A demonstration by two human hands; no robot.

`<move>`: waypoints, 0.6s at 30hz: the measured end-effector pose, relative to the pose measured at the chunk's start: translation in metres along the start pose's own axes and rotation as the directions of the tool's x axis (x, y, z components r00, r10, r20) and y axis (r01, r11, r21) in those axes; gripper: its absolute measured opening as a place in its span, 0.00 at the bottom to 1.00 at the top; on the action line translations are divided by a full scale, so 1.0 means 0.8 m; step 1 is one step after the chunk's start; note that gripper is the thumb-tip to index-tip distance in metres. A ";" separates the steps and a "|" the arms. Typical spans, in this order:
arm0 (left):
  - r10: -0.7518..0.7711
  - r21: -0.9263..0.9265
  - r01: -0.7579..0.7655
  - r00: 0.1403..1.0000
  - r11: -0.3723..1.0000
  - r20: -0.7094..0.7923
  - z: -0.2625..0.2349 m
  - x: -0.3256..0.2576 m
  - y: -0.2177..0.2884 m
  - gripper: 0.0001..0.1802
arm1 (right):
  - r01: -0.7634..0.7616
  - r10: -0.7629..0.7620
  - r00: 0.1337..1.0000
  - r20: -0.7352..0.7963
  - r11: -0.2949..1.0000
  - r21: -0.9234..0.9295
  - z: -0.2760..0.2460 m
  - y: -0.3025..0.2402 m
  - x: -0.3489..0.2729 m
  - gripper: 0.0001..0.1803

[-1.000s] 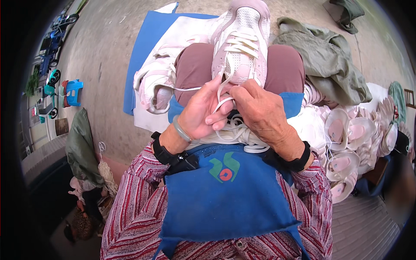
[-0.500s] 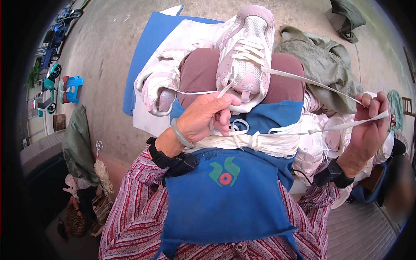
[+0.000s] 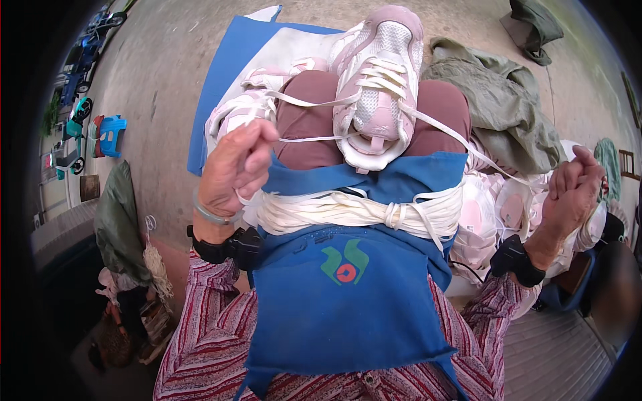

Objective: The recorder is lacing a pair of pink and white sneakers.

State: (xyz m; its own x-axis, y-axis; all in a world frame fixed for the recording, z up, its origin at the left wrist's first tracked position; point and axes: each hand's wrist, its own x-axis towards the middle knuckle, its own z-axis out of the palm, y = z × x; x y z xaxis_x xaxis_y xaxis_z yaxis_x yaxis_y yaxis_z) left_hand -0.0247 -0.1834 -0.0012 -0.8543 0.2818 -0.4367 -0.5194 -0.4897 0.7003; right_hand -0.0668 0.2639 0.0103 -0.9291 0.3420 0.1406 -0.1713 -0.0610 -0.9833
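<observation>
A pink and white sneaker rests between my knees, its toe pointing away from me and its white lace threaded through the upper eyelets. To its left, my left hand is closed in a pinch on the white shoelace, and a short piece shows below the fingers. Another stretch of lace curves out from the shoe's left side above that hand. From the right side a slack lace runs to my right hand, whose curled fingers close on it. A bundle of white laces lies tied across my blue apron.
More pink and white sneakers lie left of my knees and at the right. A grey-green cloth is spread at the right, a blue sheet at the left. Farther left stands a blue stool; a person is at lower left.
My left hand has moved left from the shoe's heel, drawing lace with it. The lace on the right has gone slack; my right hand has stayed nearly in place, lowering slightly.
</observation>
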 end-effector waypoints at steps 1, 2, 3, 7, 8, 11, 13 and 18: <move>-0.140 0.153 0.146 0.989 0.977 -0.049 0.015 0.009 -0.021 0.21 | -0.042 0.052 0.996 0.074 0.990 -0.135 0.039 0.007 -0.018 0.21; -0.190 0.204 0.191 0.981 0.960 -0.025 0.025 0.017 -0.039 0.23 | 0.081 0.003 0.966 0.259 0.947 -0.311 0.074 0.011 -0.034 0.17; -0.243 0.258 0.236 0.970 0.937 -0.006 0.034 0.025 -0.052 0.25 | 0.228 -0.010 0.899 0.437 0.864 -0.448 0.103 0.015 -0.047 0.13; -0.249 0.215 0.254 0.967 0.943 -0.049 0.064 0.046 -0.079 0.27 | 0.549 -0.121 0.719 0.684 0.703 -0.453 0.159 0.050 -0.068 0.11; -0.235 0.172 0.235 0.972 0.957 -0.020 0.066 0.048 -0.082 0.27 | 0.547 -0.111 0.717 0.688 0.701 -0.458 0.163 0.057 -0.069 0.12; -0.223 0.062 0.223 0.975 0.973 0.000 0.076 0.058 -0.092 0.24 | 0.543 -0.009 0.693 0.721 0.664 -0.514 0.163 0.058 -0.066 0.13; -0.249 -0.146 0.244 0.968 0.959 -0.017 0.079 0.064 -0.097 0.17 | 0.523 -0.008 0.688 0.726 0.698 -0.489 0.163 0.058 -0.064 0.14; -0.239 -0.234 0.211 0.966 0.949 -0.102 0.091 0.081 -0.106 0.16 | 0.479 0.024 0.684 0.729 0.739 -0.474 0.166 0.048 -0.066 0.16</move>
State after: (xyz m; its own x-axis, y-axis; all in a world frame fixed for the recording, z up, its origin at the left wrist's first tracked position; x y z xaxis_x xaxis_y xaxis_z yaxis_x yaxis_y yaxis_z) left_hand -0.0372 -0.0633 -0.0480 -0.6989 0.3054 -0.6468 -0.6693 -0.5982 0.4407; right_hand -0.0678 0.1191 -0.0194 -0.8789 -0.4506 0.1563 -0.4158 0.5632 -0.7141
